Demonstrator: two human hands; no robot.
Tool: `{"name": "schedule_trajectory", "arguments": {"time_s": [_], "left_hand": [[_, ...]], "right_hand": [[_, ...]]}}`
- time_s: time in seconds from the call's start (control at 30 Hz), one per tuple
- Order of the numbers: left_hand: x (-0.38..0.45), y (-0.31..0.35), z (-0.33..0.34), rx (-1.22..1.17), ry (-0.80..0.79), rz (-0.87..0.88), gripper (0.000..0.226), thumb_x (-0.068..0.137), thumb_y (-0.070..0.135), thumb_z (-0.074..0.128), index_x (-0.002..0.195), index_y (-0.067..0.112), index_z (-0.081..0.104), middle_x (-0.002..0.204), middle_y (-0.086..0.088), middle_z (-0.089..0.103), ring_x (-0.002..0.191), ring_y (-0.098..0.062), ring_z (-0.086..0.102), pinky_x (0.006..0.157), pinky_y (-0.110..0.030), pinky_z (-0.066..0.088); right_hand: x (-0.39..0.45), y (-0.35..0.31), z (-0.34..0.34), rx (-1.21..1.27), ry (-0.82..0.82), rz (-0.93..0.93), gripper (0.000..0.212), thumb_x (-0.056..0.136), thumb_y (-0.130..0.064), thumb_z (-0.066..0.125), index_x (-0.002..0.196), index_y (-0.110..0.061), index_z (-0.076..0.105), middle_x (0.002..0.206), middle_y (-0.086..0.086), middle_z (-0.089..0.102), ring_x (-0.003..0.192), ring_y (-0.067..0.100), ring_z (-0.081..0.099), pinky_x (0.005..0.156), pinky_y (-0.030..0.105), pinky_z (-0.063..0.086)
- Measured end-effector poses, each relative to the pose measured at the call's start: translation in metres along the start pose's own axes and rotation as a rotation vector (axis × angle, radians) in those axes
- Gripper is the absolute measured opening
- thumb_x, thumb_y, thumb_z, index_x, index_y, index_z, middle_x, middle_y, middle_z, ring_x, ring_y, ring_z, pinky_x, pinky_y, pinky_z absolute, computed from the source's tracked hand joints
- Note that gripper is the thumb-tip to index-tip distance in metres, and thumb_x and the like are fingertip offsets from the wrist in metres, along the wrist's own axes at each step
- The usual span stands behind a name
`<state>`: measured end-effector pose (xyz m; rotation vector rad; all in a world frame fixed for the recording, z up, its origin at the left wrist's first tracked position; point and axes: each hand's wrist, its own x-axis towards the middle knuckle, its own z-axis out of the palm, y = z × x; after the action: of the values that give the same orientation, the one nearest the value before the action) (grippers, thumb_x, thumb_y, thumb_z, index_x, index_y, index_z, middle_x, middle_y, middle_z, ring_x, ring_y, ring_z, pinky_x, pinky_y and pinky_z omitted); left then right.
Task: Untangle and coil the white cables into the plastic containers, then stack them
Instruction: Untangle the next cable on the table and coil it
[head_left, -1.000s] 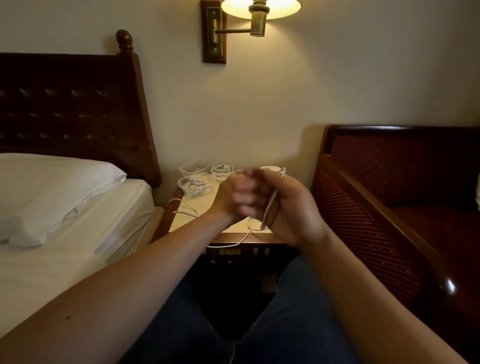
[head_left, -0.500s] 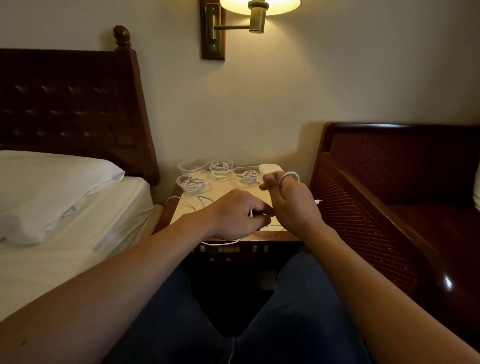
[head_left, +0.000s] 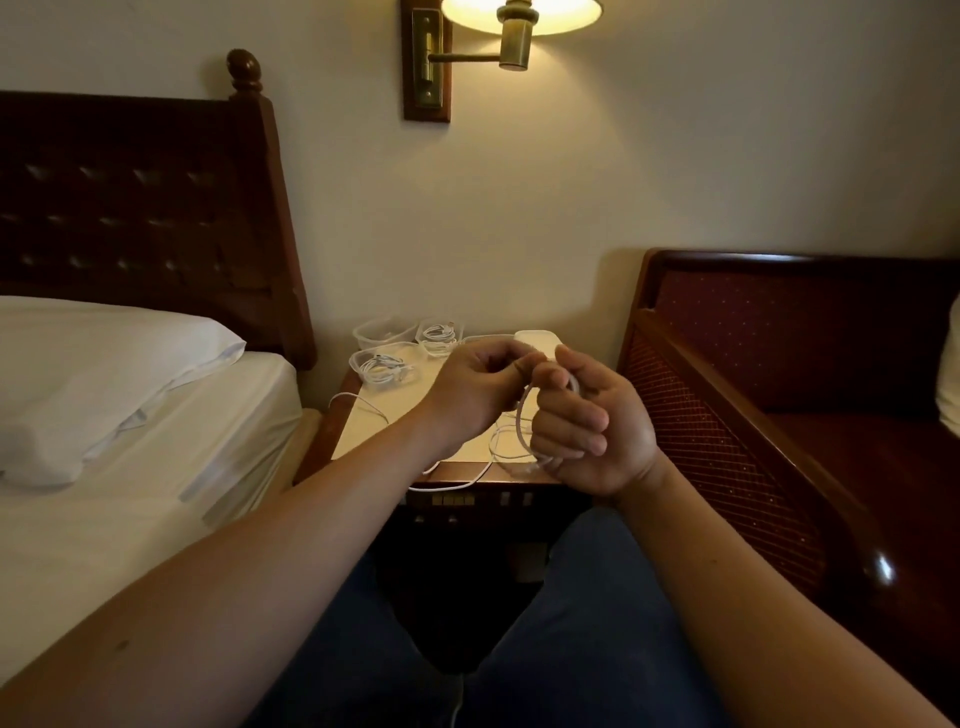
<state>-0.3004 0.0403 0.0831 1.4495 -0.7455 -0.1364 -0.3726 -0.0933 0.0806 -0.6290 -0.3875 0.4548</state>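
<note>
Both hands are raised over the nightstand (head_left: 374, 431). My right hand (head_left: 592, 431) has a white cable (head_left: 522, 423) looped around its curled fingers. My left hand (head_left: 478, 395) pinches the same cable beside the right fingers. The cable's loose end trails down over the nightstand's front edge (head_left: 457, 483). At the back stand clear plastic containers: one with a coiled white cable (head_left: 384, 366), another with a cable (head_left: 439, 335), and one that looks empty (head_left: 382, 330). A white box (head_left: 537, 340) shows just behind my hands.
A bed with white sheet and pillow (head_left: 104, 374) lies at the left, with a dark headboard (head_left: 130, 218). A wooden armchair (head_left: 779, 415) stands at the right. A wall lamp (head_left: 514, 31) hangs above. My legs in blue jeans (head_left: 571, 649) sit below.
My left hand has risen from the nightstand surface to the right hand's fingers, carrying the cable up. The right hand now shows a cable loop hanging along its fingers.
</note>
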Motion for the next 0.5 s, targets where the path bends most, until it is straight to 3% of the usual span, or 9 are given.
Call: {"name": "schedule_trajectory", "arguments": {"time_s": [0.07, 0.13, 0.2, 0.3, 0.43, 0.5], "left_hand": [[-0.003, 0.000, 0.005, -0.118, -0.025, -0.118, 0.023, 0.099, 0.010, 0.062, 0.084, 0.022, 0.076, 0.076, -0.004, 0.067, 0.070, -0.019, 0.060, 0.066, -0.032, 0.051], [-0.006, -0.003, 0.006, -0.050, -0.051, -0.188, 0.020, 0.098, 0.003, 0.058, 0.093, 0.014, 0.074, 0.071, 0.000, 0.066, 0.062, -0.016, 0.059, 0.065, -0.033, 0.051], [-0.011, -0.005, 0.006, 0.094, -0.084, -0.227, 0.023, 0.096, -0.002, 0.049, 0.089, 0.005, 0.070, 0.064, 0.000, 0.065, 0.055, -0.016, 0.060, 0.061, -0.034, 0.053], [-0.018, -0.003, 0.007, 0.217, -0.168, -0.277, 0.027, 0.099, 0.001, 0.043, 0.090, 0.007, 0.068, 0.074, -0.004, 0.070, 0.055, -0.021, 0.065, 0.055, -0.032, 0.057], [-0.024, -0.002, 0.003, 0.307, -0.277, -0.377, 0.022, 0.107, 0.018, 0.047, 0.114, 0.010, 0.066, 0.086, -0.009, 0.074, 0.064, -0.025, 0.067, 0.060, -0.033, 0.058], [-0.027, 0.001, -0.001, 0.405, -0.343, -0.377, 0.021, 0.106, 0.023, 0.049, 0.118, 0.016, 0.066, 0.087, -0.006, 0.076, 0.064, -0.021, 0.068, 0.065, -0.033, 0.059]], "right_hand": [[0.002, -0.002, 0.010, -0.105, 0.196, -0.138, 0.055, 0.108, -0.039, 0.026, 0.081, -0.006, 0.061, 0.047, 0.001, 0.053, 0.035, 0.013, 0.046, 0.039, 0.022, 0.037], [0.003, -0.003, 0.018, -0.207, 0.390, -0.245, 0.058, 0.107, -0.041, 0.031, 0.089, -0.002, 0.069, 0.062, 0.005, 0.066, 0.048, 0.015, 0.063, 0.044, 0.021, 0.047], [0.005, -0.004, 0.021, -0.274, 0.481, -0.283, 0.058, 0.108, -0.042, 0.030, 0.106, 0.002, 0.068, 0.091, 0.012, 0.077, 0.074, 0.020, 0.076, 0.059, 0.023, 0.058], [0.009, 0.000, 0.013, -0.343, 0.559, -0.336, 0.056, 0.109, -0.042, 0.029, 0.122, 0.003, 0.060, 0.120, 0.017, 0.072, 0.106, 0.025, 0.073, 0.085, 0.030, 0.061], [0.013, 0.005, -0.004, -0.488, 0.735, -0.518, 0.051, 0.108, -0.041, 0.035, 0.133, 0.000, 0.051, 0.128, 0.014, 0.068, 0.119, 0.025, 0.067, 0.102, 0.038, 0.053], [0.014, 0.006, -0.004, -0.669, 0.851, -0.545, 0.040, 0.108, -0.039, 0.038, 0.122, -0.008, 0.060, 0.118, 0.005, 0.070, 0.116, 0.021, 0.067, 0.104, 0.041, 0.051]]}}
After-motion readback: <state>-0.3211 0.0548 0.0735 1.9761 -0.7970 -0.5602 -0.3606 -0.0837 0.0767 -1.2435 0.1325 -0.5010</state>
